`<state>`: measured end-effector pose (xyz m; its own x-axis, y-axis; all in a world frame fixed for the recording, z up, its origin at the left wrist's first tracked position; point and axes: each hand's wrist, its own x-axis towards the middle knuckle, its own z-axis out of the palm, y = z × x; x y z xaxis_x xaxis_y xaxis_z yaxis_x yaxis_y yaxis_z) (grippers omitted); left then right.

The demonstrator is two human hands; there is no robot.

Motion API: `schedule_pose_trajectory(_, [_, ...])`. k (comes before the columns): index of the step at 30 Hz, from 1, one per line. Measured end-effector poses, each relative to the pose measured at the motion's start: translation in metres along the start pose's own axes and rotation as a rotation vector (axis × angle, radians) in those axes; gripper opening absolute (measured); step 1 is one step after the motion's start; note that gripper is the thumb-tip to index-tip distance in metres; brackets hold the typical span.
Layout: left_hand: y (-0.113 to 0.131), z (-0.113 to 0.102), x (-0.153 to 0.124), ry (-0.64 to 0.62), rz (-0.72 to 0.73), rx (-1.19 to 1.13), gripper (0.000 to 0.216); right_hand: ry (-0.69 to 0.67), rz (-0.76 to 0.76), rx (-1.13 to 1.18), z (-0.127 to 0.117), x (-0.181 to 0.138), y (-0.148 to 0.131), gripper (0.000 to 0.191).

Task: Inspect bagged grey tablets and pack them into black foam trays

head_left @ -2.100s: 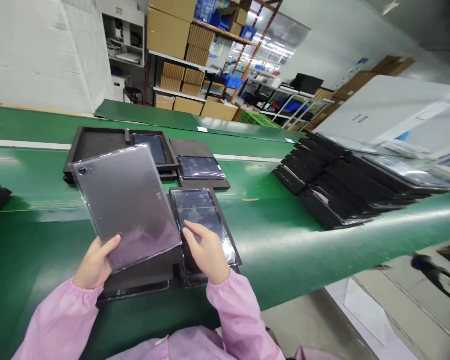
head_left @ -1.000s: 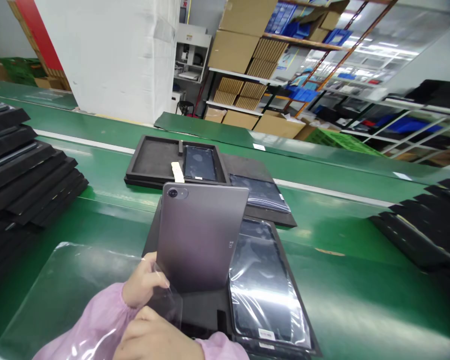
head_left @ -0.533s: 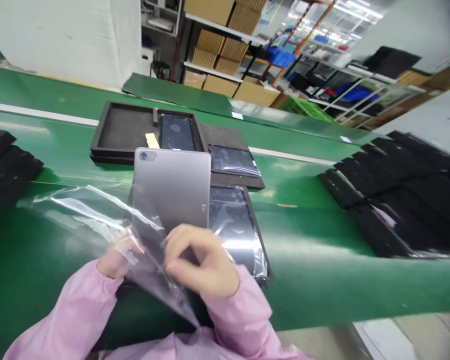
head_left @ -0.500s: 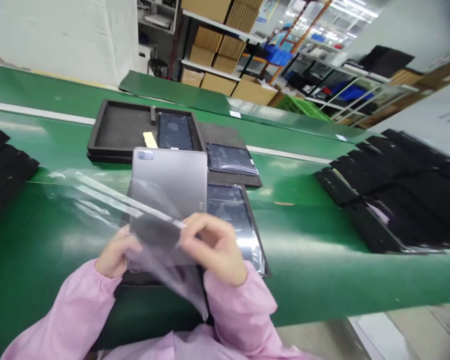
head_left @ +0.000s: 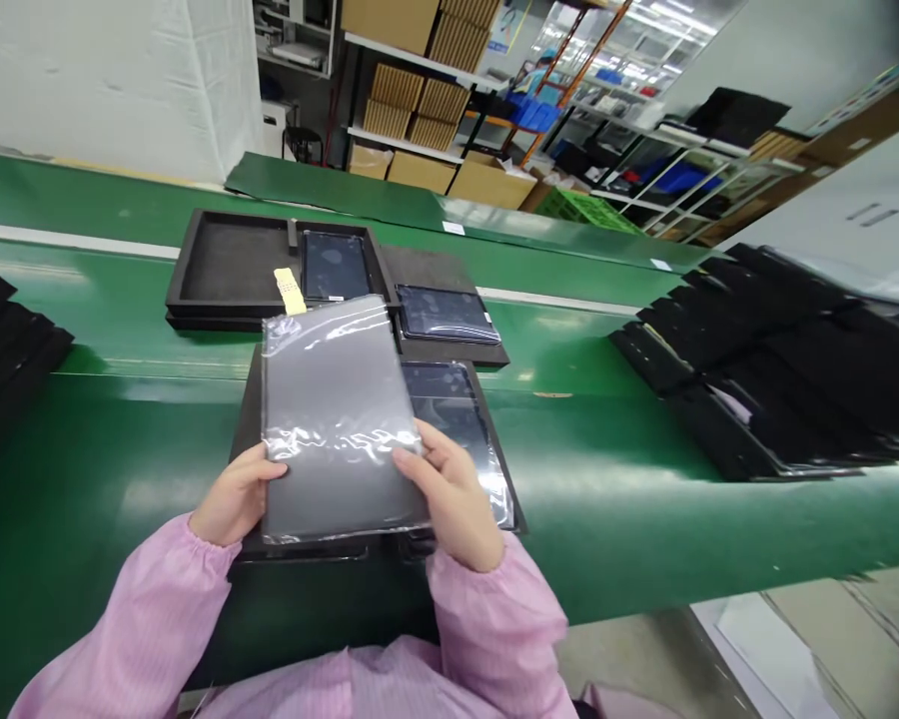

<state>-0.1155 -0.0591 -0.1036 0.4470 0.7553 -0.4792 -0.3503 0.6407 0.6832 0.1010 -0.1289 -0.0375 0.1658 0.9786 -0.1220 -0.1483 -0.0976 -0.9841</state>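
A flat grey tablet under glossy clear plastic film is held tilted in front of me, between both hands. My left hand grips its lower left edge, thumb on top. On the opposite edge, my right hand pinches it with the thumb over the face. No camera bump shows on the side facing me. Beneath it lies a black foam tray, largely covered, with another film-covered tablet in its right part. A yellow sticker strip shows just beyond the held tablet's top edge.
Behind, a black foam tray holds a dark-screened tablet. Right of that, another tablet rests on a foam tray. Black foam trays are stacked at the right and left on the green bench.
The loose clear plastic that hung across the tablet now lies smooth over it. My right hand has moved onto the tablet's right edge. The camera bump is no longer visible.
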Motion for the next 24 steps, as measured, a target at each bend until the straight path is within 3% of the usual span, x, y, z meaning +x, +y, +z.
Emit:
schedule_pose_trajectory(3, [-0.004,0.001,0.002,-0.137,0.051,0.014,0.048,0.052,-0.088,-0.241,-0.006,-0.014,-0.036,0.036])
schedule_pose_trajectory(6, [-0.005,0.003,-0.004,-0.194,0.179,0.014,0.053,0.099,-0.176,-0.684,0.004,-0.029,-0.056,0.04])
schedule_pose_trajectory(7, [-0.004,0.005,-0.009,-0.224,0.2,0.027,0.054,0.089,-0.212,-0.801,0.012,-0.034,-0.058,0.042])
schedule_pose_trajectory(9, [0.002,0.008,-0.021,-0.264,0.208,0.037,0.062,-0.071,-0.309,-0.912,0.03,-0.042,-0.055,0.043])
schedule_pose_trajectory(12, [0.011,0.01,-0.035,-0.121,0.145,0.044,0.072,-0.447,-0.445,-0.825,0.046,-0.048,-0.046,0.042])
schedule_pose_trajectory(14, [0.015,0.006,-0.035,0.079,0.111,0.105,0.072,-0.468,-0.444,-0.746,0.038,-0.047,-0.038,0.041])
schedule_pose_trajectory(17, [0.017,-0.002,-0.025,0.28,0.115,0.204,0.077,-0.15,-0.327,-0.703,-0.002,-0.037,-0.025,0.041])
schedule_pose_trajectory(22, [0.021,0.0,-0.013,0.234,0.112,0.224,0.075,0.516,-0.035,-0.844,-0.093,-0.014,0.006,0.05])
schedule_pose_trajectory(24, [0.019,0.006,-0.011,0.22,0.055,0.265,0.072,0.631,0.077,-0.886,-0.119,-0.007,0.02,0.046])
